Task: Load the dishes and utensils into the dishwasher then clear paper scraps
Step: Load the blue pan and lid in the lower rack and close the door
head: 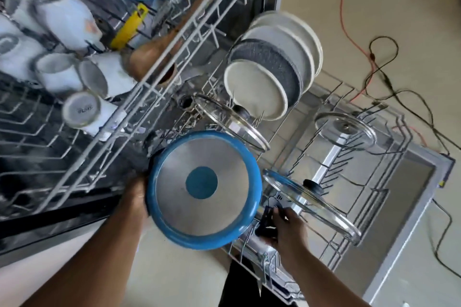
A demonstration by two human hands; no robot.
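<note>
The right hand (289,229) grips the black handle (265,225) of the blue pan (204,189), at its 4 o'clock. The left hand (138,197) touches the rim at 9 o'clock; its fingers are hidden, so its grip cannot be told.

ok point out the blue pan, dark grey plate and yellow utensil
round blue pan with steel base (201,182): head view, blue disc at the middle of its underside
dark grey speckled plate (272,60): head view, its face above the cream plate
long yellow plastic utensil (128,28): head view, middle of its length
</note>
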